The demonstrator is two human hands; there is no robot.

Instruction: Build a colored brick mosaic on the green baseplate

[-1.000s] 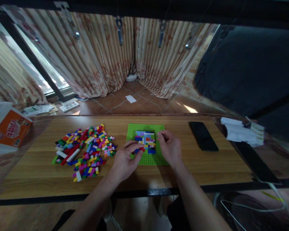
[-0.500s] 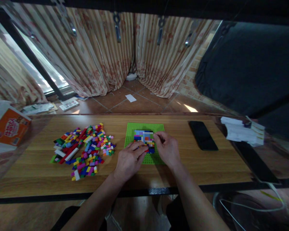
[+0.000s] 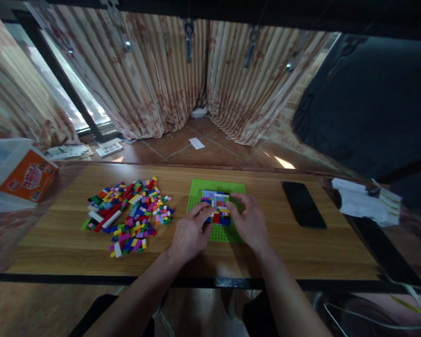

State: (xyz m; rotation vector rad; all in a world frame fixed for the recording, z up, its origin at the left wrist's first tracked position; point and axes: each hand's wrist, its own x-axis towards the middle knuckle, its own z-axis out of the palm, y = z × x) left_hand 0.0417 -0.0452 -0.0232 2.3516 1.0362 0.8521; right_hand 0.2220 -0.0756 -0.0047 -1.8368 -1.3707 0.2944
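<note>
A green studded baseplate (image 3: 196, 187) lies on the wooden table, with a flat patchwork of small coloured bricks (image 3: 219, 204) on it. My left hand (image 3: 191, 231) is at the patchwork's lower left, its thumb and fingers closed around that edge beside a red brick (image 3: 216, 218). At the right edge is my right hand (image 3: 250, 222), with thumb and fingers apart and nothing visible between them. The palms and fingers hide parts of the baseplate and the patchwork's sides.
A loose pile of coloured bricks (image 3: 133, 217) spreads over the table's left part. Beyond it stands a clear plastic box (image 3: 7, 154) with an orange label. To the right lie a black phone (image 3: 303, 204), white papers (image 3: 365, 201) and a dark device (image 3: 386, 250) with a cable.
The fingers of my right hand have spread from a pinch. My left fingers have drawn back slightly, uncovering more of the red brick. The whole view has shifted a little.
</note>
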